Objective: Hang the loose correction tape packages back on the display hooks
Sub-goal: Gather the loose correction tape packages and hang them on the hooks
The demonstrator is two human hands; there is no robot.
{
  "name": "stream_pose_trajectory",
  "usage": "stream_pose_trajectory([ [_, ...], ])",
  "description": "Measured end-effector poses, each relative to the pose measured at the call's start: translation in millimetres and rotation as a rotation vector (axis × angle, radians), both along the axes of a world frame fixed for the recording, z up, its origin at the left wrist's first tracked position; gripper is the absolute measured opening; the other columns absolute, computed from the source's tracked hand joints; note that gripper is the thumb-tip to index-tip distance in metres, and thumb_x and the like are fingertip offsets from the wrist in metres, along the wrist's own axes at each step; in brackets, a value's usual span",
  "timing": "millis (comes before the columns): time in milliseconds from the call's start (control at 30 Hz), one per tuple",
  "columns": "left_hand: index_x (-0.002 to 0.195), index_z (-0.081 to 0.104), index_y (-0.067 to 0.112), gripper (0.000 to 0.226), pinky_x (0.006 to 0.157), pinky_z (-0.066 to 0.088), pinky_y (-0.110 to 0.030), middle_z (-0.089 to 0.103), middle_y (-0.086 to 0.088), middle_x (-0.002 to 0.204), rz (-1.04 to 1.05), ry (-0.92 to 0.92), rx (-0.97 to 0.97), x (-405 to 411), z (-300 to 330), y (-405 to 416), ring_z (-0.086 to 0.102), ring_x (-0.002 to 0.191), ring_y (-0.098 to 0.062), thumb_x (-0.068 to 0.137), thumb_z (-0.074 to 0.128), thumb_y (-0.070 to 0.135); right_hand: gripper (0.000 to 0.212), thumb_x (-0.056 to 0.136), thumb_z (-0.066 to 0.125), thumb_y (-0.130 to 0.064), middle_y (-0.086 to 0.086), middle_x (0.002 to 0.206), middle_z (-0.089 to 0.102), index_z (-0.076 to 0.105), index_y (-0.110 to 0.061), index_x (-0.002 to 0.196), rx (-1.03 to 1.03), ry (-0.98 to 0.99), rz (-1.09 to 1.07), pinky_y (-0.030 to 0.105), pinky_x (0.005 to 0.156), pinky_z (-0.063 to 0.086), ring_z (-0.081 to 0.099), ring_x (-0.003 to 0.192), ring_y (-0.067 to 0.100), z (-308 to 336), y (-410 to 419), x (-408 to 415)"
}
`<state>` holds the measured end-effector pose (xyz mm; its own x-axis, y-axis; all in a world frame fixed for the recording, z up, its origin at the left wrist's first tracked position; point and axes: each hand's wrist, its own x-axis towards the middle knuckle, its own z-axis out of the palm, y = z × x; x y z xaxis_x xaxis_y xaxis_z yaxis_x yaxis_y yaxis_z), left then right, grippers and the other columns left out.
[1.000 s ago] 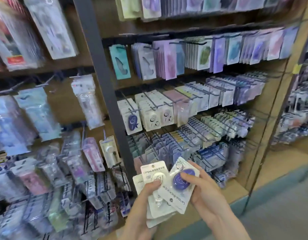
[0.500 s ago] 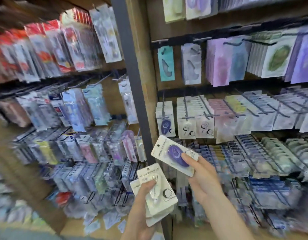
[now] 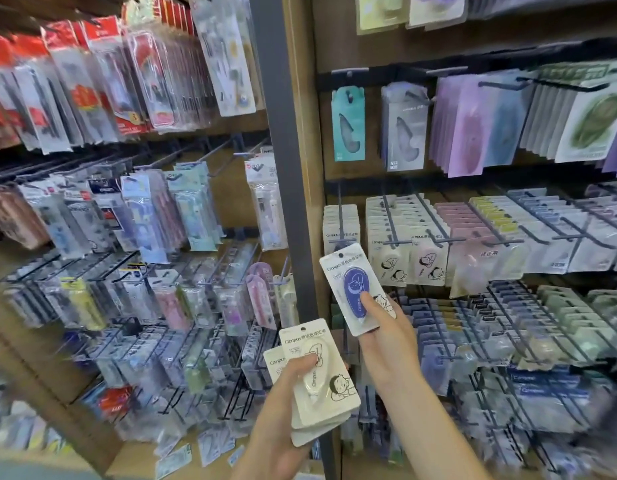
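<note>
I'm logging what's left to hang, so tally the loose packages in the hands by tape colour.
Purple correction tape on a white card, pinched in the right hand: 1
Cream correction tape cards, stacked in the left hand: at least 3, lower edges overlap
Total: at least 4

At lower centre of the frame, the left hand (image 3: 282, 407) grips a fanned stack of cream correction tape packages (image 3: 317, 379), thumb on the top one. Just above and right, the right hand (image 3: 386, 337) pinches a purple correction tape package (image 3: 352, 285), tilted, below a hook of matching packages (image 3: 341, 223). A dark upright post (image 3: 282, 150) divides the display.
</note>
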<state>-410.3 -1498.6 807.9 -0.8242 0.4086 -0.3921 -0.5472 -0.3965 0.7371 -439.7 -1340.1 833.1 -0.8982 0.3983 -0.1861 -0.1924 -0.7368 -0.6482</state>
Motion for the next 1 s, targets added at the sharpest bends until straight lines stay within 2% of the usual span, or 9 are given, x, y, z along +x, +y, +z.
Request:
stream_pose_trajectory([
  [133, 0.104, 0.084, 0.009, 0.036, 0.064, 0.060, -0.043, 0.076, -0.025, 0.112, -0.016, 0.006, -0.018, -8.1, -2.4, 0.3, 0.075, 0.085, -0.039, 0.073, 0.079, 0.027, 0.036, 0.092, 0.069, -0.003, 0.011, 0.114, 0.077, 0.063, -0.003, 0.128, 0.000, 0.055, -0.028, 0.027, 0.071, 0.062, 0.076, 0.100, 0.019, 0.0, -3.5, -4.1],
  [367, 0.102, 0.084, 0.009, 0.034, 0.060, 0.060, -0.042, 0.076, -0.025, 0.107, -0.025, 0.022, -0.005, -13.3, 2.0, -0.4, 0.074, 0.080, -0.038, 0.073, 0.078, 0.026, 0.041, 0.093, 0.071, -0.005, 0.010, 0.110, 0.078, 0.060, -0.006, 0.132, -0.015, 0.010, -0.121, 0.027, 0.069, 0.061, 0.077, 0.094, 0.017, 0.0, -11.6, -18.4],
  [533, 0.093, 0.086, 0.010, 0.024, 0.061, 0.060, -0.041, 0.076, -0.023, 0.101, -0.039, 0.040, 0.015, -14.0, 2.1, -4.7, 0.075, 0.077, -0.036, 0.079, 0.073, 0.026, 0.040, 0.092, 0.072, -0.006, 0.007, 0.108, 0.078, 0.059, -0.010, 0.129, -0.024, 0.025, -0.194, 0.028, 0.074, 0.061, 0.077, 0.093, 0.014, -1.1, -17.2, -18.9],
  [600, 0.093, 0.085, 0.009, 0.024, 0.061, 0.061, -0.042, 0.076, -0.023, 0.101, -0.037, 0.036, 0.019, -14.4, 1.7, -5.6, 0.075, 0.076, -0.036, 0.080, 0.073, 0.026, 0.038, 0.093, 0.071, -0.007, 0.008, 0.110, 0.078, 0.058, -0.011, 0.129, -0.005, 0.017, -0.209, 0.029, 0.075, 0.060, 0.077, 0.091, 0.013, -0.7, -18.7, -20.6],
  [700, 0.093, 0.085, 0.007, 0.024, 0.058, 0.062, -0.042, 0.076, -0.023, 0.099, -0.036, 0.051, 0.025, -14.9, 0.8, -6.5, 0.075, 0.072, -0.036, 0.082, 0.072, 0.025, 0.037, 0.094, 0.071, -0.008, 0.005, 0.105, 0.078, 0.056, -0.011, 0.128, 0.018, -0.008, -0.218, 0.026, 0.069, 0.060, 0.077, 0.088, 0.011, 0.2, -21.3, -24.7],
  [833, 0.092, 0.085, 0.007, 0.025, 0.059, 0.063, -0.042, 0.077, -0.024, 0.097, -0.040, 0.061, 0.034, -14.6, 3.1, -5.8, 0.076, 0.071, -0.036, 0.083, 0.070, 0.024, 0.037, 0.093, 0.073, -0.010, 0.002, 0.101, 0.079, 0.056, -0.013, 0.126, 0.060, -0.024, -0.239, 0.032, 0.076, 0.059, 0.077, 0.092, 0.015, -2.4, -23.4, -25.7],
  [1000, 0.093, 0.085, 0.006, 0.027, 0.060, 0.064, -0.043, 0.077, -0.025, 0.100, -0.064, 0.042, 0.040, -15.2, 4.8, -5.5, 0.076, 0.072, -0.037, 0.079, 0.072, 0.025, 0.035, 0.092, 0.075, -0.010, 0.003, 0.100, 0.079, 0.057, -0.017, 0.122, 0.041, -0.048, -0.277, 0.031, 0.073, 0.060, 0.077, 0.090, 0.016, 1.7, -27.3, -28.1],
])
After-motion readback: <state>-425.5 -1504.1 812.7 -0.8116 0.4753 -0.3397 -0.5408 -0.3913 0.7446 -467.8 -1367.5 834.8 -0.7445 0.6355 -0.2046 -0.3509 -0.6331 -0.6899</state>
